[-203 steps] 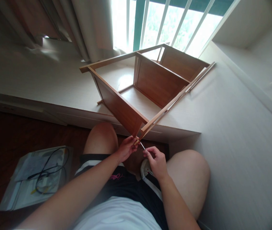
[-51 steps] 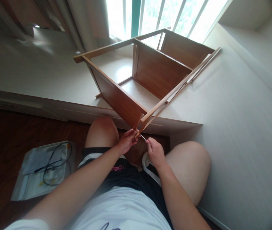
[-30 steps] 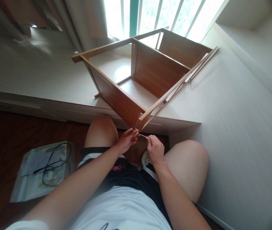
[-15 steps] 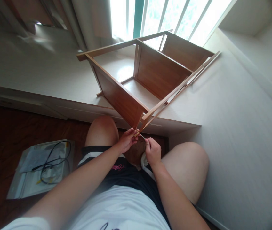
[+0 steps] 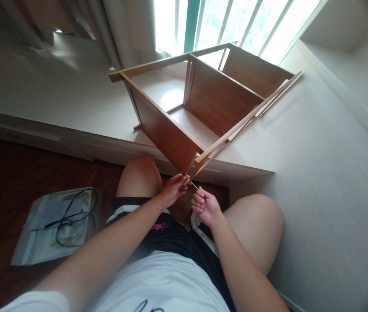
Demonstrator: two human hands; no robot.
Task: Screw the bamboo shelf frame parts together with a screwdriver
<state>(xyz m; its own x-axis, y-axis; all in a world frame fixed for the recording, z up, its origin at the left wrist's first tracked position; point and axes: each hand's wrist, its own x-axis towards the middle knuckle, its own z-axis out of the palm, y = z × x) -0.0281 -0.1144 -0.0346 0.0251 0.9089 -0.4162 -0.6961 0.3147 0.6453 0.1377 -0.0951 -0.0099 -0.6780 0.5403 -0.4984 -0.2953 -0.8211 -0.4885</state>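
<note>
A brown wooden shelf rack (image 5: 226, 97) lies on its side on the pale ledge, its near corner sticking out over the edge towards me. At that corner my left hand (image 5: 173, 190) is closed around the end of a leg. My right hand (image 5: 207, 206) grips a thin metal tool (image 5: 195, 185), which looks like a screwdriver or hex key; its handle is hidden in the fingers. The tool's tip points at the leg end beside my left fingertips. Whether a screw sits there is too small to tell.
The pale ledge (image 5: 57, 95) runs along the barred window (image 5: 236, 21), with curtains at the left. A shallow box (image 5: 24, 247) with papers and a black cable (image 5: 73, 214) lies on the dark wood floor. My knees flank the corner; a white panel (image 5: 327, 208) stands at the right.
My right hand has rotated about the tool, its palm side and curled fingers now showing. My left hand keeps its hold on the leg. The whole view has shifted slightly.
</note>
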